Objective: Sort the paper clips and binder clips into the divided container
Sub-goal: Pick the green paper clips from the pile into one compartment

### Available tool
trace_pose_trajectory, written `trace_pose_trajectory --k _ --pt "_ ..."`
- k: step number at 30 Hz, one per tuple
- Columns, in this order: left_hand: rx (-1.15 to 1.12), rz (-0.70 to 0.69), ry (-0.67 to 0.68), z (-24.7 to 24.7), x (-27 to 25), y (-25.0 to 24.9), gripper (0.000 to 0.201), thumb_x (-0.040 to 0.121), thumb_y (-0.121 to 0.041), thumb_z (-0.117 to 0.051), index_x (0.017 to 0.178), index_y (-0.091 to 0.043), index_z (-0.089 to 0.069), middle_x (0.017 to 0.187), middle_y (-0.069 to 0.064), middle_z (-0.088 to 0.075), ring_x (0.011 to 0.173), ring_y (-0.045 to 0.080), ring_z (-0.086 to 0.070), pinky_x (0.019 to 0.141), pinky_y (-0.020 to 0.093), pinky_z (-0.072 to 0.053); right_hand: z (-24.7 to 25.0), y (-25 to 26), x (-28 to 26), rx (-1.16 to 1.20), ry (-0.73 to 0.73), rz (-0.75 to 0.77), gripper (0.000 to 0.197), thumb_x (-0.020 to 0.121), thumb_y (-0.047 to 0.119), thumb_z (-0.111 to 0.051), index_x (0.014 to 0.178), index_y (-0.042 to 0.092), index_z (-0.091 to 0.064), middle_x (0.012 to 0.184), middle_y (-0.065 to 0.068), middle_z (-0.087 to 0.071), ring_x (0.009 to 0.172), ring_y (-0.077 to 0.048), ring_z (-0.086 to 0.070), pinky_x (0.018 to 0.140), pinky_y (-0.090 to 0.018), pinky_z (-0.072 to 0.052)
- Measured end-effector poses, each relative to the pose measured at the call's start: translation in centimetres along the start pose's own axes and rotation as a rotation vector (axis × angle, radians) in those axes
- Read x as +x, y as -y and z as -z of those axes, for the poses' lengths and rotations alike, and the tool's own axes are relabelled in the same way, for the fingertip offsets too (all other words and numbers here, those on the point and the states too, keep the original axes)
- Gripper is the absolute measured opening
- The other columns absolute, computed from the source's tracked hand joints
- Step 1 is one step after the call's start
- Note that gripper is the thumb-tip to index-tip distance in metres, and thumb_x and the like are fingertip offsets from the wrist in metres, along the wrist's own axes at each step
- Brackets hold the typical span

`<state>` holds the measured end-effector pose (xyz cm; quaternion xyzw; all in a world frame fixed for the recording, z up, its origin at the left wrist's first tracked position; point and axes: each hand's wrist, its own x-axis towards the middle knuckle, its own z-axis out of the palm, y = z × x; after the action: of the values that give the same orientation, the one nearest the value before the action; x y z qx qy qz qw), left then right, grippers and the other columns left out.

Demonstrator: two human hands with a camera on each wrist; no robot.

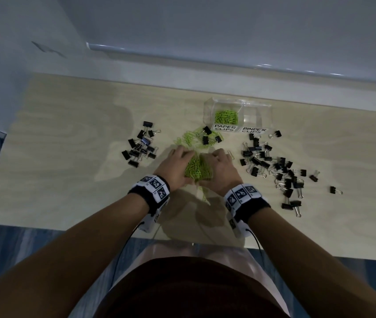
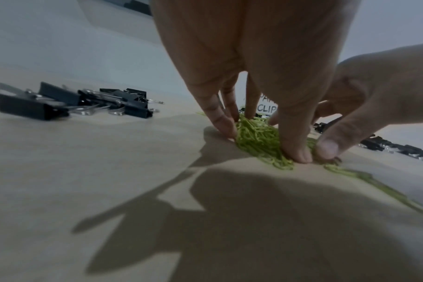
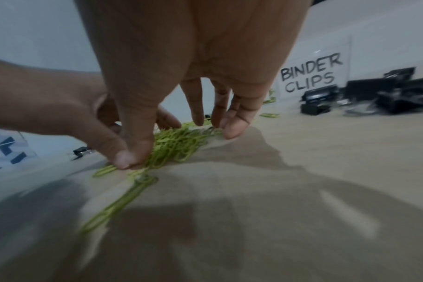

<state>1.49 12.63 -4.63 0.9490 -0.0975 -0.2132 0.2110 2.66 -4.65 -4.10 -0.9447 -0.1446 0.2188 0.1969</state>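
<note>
On the table, a heap of green paper clips [image 1: 197,168] sits between my left hand [image 1: 178,166] and right hand [image 1: 219,168]. In the left wrist view my left hand [image 2: 261,142] has its thumb and straight fingers planted round the heap [image 2: 256,133]. My right hand [image 3: 181,145] does the same from the other side of the heap [image 3: 174,147]. The clear divided container [image 1: 267,111] stands behind, with green clips [image 1: 226,117] in the side labelled PAPER CLIPS. Its BINDER CLIPS side looks bare.
Black binder clips lie in a pile at the left [image 1: 141,145] and a wider scatter at the right [image 1: 272,164]. A few more [image 1: 207,136] sit among loose paper clips [image 1: 191,138] in front of the container. A trail of clips [image 3: 114,206] runs toward me.
</note>
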Motion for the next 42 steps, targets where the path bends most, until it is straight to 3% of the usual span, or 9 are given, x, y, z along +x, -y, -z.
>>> trace_pose_trajectory --k 4,9,15,20,24,30,35,38,42 --pt "-0.078 -0.02 -0.035 0.5 0.6 -0.6 0.051 0.08 -0.017 -0.069 0.128 -0.013 -0.053 0.118 0.01 -0.049 0.105 0.027 -0.053 0.093 0.039 -0.046 0.1 0.9 0.8 0.06 0.007 0.039 0.054 0.073 0.017 -0.071 0.125 0.018 -0.054 0.11 -0.01 -0.048 0.1 -0.029 -0.05 0.086 -0.042 -0.049" --pt "-0.125 -0.011 -0.115 1.0 1.0 -0.2 0.025 0.083 -0.016 -0.066 0.108 -0.011 -0.066 0.108 0.009 -0.063 0.099 0.025 -0.059 0.088 0.036 -0.049 1.1 -1.2 0.1 0.17 -0.116 0.027 0.026 0.075 0.005 -0.067 0.1 0.011 -0.07 0.094 -0.01 -0.065 0.083 -0.027 -0.061 0.08 -0.04 -0.052" --pt "-0.279 0.042 -0.191 2.2 1.9 -0.9 0.016 0.081 -0.014 -0.069 0.097 -0.012 -0.071 0.099 0.005 -0.069 0.087 0.017 -0.062 0.085 0.031 -0.051 3.1 -3.1 -0.8 0.462 -0.25 -0.23 0.02 0.072 0.005 -0.076 0.091 0.011 -0.074 0.089 -0.007 -0.072 0.079 -0.015 -0.063 0.077 -0.022 -0.049" --pt "-0.44 0.066 -0.278 5.5 4.9 -4.0 0.014 0.081 -0.016 -0.07 0.094 -0.013 -0.072 0.091 -0.003 -0.068 0.078 0.008 -0.058 0.076 0.021 -0.045 6.3 -3.8 1.2 0.692 -0.343 -0.302 0.02 0.071 0.009 -0.079 0.088 0.017 -0.073 0.081 -0.001 -0.072 0.074 -0.015 -0.069 0.071 -0.03 -0.058" --pt "-0.468 0.055 -0.357 7.9 9.0 -6.5 0.014 0.081 -0.017 -0.069 0.094 -0.013 -0.071 0.095 0.002 -0.071 0.08 0.011 -0.063 0.078 0.025 -0.052 9.8 -3.8 3.7 0.768 -0.448 -0.296 0.021 0.071 0.013 -0.079 0.09 0.017 -0.073 0.083 0.002 -0.072 0.074 -0.013 -0.069 0.07 -0.026 -0.058" --pt "-0.336 0.092 -0.305 8.9 13.2 -8.2 0.017 0.08 -0.02 -0.071 0.094 -0.01 -0.072 0.096 0.009 -0.072 0.088 0.022 -0.066 0.084 0.035 -0.054 12.4 -3.1 9.0 0.577 -0.484 -0.268 0.018 0.073 0.013 -0.077 0.088 0.02 -0.072 0.084 0.004 -0.072 0.073 -0.009 -0.067 0.07 -0.021 -0.055" --pt "-0.485 0.055 -0.374 9.0 11.3 -5.4 0.027 0.088 -0.013 -0.061 0.115 -0.008 -0.064 0.114 0.008 -0.067 0.097 0.017 -0.064 0.088 0.026 -0.049 11.5 -2.9 9.8 0.239 -0.311 -0.102 0.032 0.08 0.008 -0.065 0.111 0.011 -0.065 0.111 -0.009 -0.069 0.098 -0.022 -0.064 0.092 -0.036 -0.052" --pt "-0.44 0.054 -0.47 7.7 10.0 -2.9 0.015 0.088 -0.01 -0.06 0.1 -0.008 -0.068 0.098 0.008 -0.069 0.086 0.018 -0.063 0.083 0.032 -0.054 9.9 -3.2 7.3 0.171 -0.433 0.097 0.019 0.083 0.001 -0.059 0.097 0.008 -0.069 0.096 -0.009 -0.07 0.082 -0.02 -0.065 0.078 -0.033 -0.056" --pt "-0.258 0.038 -0.268 4.7 9.9 -2.1 0.016 0.083 -0.007 -0.062 0.098 -0.008 -0.068 0.097 0.012 -0.062 0.086 0.026 -0.06 0.08 0.039 -0.051 6.3 -3.9 5.6 0.067 -0.289 0.216 0.026 0.079 -0.005 -0.054 0.095 0.009 -0.07 0.094 -0.008 -0.068 0.081 -0.025 -0.064 0.07 -0.04 -0.057"
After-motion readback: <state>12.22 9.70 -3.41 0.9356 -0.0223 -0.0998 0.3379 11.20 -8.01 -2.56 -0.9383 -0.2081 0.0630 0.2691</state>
